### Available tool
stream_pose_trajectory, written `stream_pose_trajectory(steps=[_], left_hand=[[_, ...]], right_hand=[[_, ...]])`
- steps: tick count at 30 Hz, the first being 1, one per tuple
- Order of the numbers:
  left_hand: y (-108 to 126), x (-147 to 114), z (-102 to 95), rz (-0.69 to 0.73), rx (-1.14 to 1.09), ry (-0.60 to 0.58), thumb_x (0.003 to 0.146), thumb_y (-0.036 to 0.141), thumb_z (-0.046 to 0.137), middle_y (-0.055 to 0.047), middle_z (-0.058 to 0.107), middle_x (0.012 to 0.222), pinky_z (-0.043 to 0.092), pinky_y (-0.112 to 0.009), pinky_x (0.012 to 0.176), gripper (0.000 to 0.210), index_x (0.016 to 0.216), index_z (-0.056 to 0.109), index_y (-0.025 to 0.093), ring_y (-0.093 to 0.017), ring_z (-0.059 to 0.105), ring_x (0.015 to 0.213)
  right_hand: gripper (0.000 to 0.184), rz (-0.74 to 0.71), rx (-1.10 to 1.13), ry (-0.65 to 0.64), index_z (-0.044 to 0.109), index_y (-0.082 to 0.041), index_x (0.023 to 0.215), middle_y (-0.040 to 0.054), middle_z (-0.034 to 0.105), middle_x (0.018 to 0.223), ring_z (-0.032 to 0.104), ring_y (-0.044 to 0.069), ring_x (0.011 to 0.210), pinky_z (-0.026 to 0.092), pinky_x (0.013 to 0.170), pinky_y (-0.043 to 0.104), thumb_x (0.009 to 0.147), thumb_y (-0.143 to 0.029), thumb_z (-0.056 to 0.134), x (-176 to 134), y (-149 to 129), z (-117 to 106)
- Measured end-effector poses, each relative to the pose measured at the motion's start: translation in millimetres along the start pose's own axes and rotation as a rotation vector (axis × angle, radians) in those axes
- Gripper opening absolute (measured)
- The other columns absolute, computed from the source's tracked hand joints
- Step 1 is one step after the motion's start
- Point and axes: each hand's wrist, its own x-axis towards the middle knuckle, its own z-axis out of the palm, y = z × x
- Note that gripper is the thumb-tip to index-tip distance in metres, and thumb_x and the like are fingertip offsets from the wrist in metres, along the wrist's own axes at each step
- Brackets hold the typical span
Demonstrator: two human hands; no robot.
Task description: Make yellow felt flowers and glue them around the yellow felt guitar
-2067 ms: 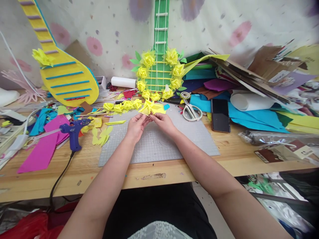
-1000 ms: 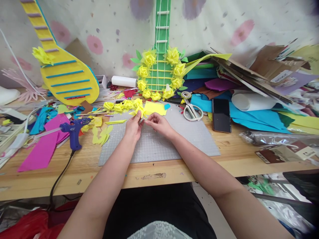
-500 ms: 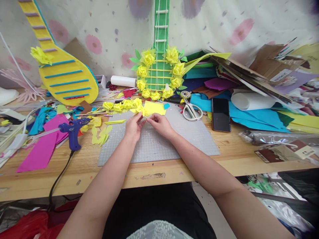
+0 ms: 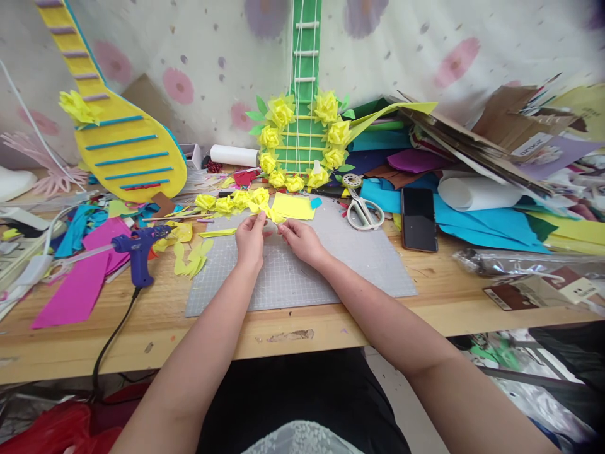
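My left hand is closed, thumb and fingers pinching a small yellow paper flower above the grey cutting mat. On the other side of it, my right hand has its fingertips pinched at the flower's lower end, only a short gap from the left fingers. Just behind the hands lies a square of yellow paper. A row of finished yellow paper flowers sits to the left of that square. Scissors with pale handles rest on the mat's right back corner.
A blue glue gun stands at left beside magenta paper and cut yellow petals. Behind are a green paper guitar and a yellow instrument shape. At right lie a phone and blue sheets.
My left hand has turned slightly and shifted a little left. The yellow flower has tilted between the fingers and shows more of its petals. My right hand has moved slightly lower.
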Motion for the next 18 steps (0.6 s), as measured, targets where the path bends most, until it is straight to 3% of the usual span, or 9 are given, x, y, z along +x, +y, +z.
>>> stream_pose_trajectory(steps=[5, 9, 12, 18], left_hand=[[-7.6, 5.6, -6.4, 0.463, 0.423, 0.13, 0.066, 0.029, 0.068, -0.001, 0.051, 0.08, 0.044, -0.021, 0.057, 0.031, 0.09, 0.051, 0.018, -0.009, 0.049, 0.067], [-5.7, 5.7, -8.9, 0.643, 0.644, 0.134, 0.07, 0.028, 0.066, -0.005, 0.048, 0.09, 0.043, -0.022, 0.055, 0.038, 0.102, 0.047, 0.019, -0.012, 0.049, 0.073], [-4.8, 6.0, -9.2, 0.672, 0.742, 0.116, 0.072, 0.028, 0.063, -0.004, 0.051, 0.088, 0.044, -0.024, 0.06, 0.027, 0.093, 0.049, 0.019, -0.012, 0.05, 0.071], [-3.6, 3.3, -6.2, 0.535, 0.677, 0.127, 0.07, 0.026, 0.064, 0.002, 0.054, 0.073, 0.041, -0.025, 0.06, 0.029, 0.09, 0.045, 0.02, -0.01, 0.047, 0.055]], right_hand=[[0.027, 0.021, 0.109, 0.011, 0.05, -0.019, 0.069, -0.0053, 0.046, 0.051, 0.043, 0.009, 0.048, 0.033, 0.052, 0.022, 0.084, -0.04, 0.041, 2.7, 5.7, 3.5], [0.027, 0.058, 0.139, 0.008, 0.05, -0.019, 0.07, -0.0057, 0.045, 0.049, 0.042, 0.008, 0.045, 0.033, 0.049, 0.022, 0.084, -0.04, 0.042, 3.3, 7.1, 3.3], [0.027, 0.069, 0.129, 0.016, 0.05, -0.019, 0.069, -0.0057, 0.046, 0.049, 0.042, 0.008, 0.044, 0.033, 0.048, 0.021, 0.084, -0.04, 0.042, 2.5, 6.2, 2.8], [0.025, 0.108, 0.103, 0.039, 0.048, -0.019, 0.07, -0.0061, 0.048, 0.049, 0.04, 0.007, 0.038, 0.033, 0.046, 0.022, 0.084, -0.039, 0.043, 0.6, 5.0, 4.3]])
